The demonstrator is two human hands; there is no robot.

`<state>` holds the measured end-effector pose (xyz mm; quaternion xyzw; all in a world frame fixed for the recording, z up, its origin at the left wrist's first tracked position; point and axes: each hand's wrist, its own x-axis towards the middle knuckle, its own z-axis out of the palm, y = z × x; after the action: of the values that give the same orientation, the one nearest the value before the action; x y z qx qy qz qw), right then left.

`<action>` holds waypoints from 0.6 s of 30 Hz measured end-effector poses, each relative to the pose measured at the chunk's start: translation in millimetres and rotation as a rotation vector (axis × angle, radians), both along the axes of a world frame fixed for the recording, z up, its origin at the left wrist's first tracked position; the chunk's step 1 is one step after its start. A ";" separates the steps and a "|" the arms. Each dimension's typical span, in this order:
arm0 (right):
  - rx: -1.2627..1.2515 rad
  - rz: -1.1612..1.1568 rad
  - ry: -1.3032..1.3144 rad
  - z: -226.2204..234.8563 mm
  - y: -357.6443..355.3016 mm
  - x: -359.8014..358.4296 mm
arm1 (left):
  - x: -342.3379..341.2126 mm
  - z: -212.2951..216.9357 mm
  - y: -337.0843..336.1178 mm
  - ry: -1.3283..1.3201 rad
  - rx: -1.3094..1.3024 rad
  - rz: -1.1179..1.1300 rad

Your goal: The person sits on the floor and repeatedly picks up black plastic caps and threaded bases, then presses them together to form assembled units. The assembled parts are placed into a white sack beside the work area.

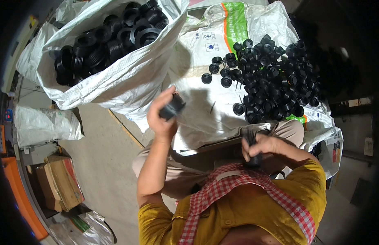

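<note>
Floor (104,163): bare grey concrete, seen at left
Cardboard boxes (59,183): stacked at lower left
White woven sack (46,124): laid beside them
Light: hard, sharp shadows cast

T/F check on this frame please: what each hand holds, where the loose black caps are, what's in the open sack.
1. The left hand holds a black ribbed cap. True.
2. The right hand is empty. False: it grips a dark tool or part; its exact kind is unclear.
3. The pile of small black caps lies on a white woven sheet. True.
4. The open white sack at upper left holds red parts. False: it holds black ribbed rings.
5. A cardboard box sits on the floor at lower left. True.
</note>
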<state>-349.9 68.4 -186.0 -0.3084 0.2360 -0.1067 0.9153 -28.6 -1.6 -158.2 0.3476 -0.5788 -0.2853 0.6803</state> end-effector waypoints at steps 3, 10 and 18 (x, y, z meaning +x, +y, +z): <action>0.038 -0.610 -0.044 -32.5 -27.0 22.4 | -10.7 -35.3 10.4 0.099 0.653 -0.545; -0.253 -0.980 0.165 -46.7 -65.0 106.1 | -48.9 -67.1 20.6 -0.060 0.712 -0.553; -0.930 -0.912 0.994 -100.2 -81.5 115.2 | -73.6 -60.3 32.3 -1.145 0.150 -0.129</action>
<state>-234.8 -13.1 -286.3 -0.5414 0.6479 -0.4064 0.3492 -102.2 30.7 -218.5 0.4579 -0.8526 -0.1330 0.2136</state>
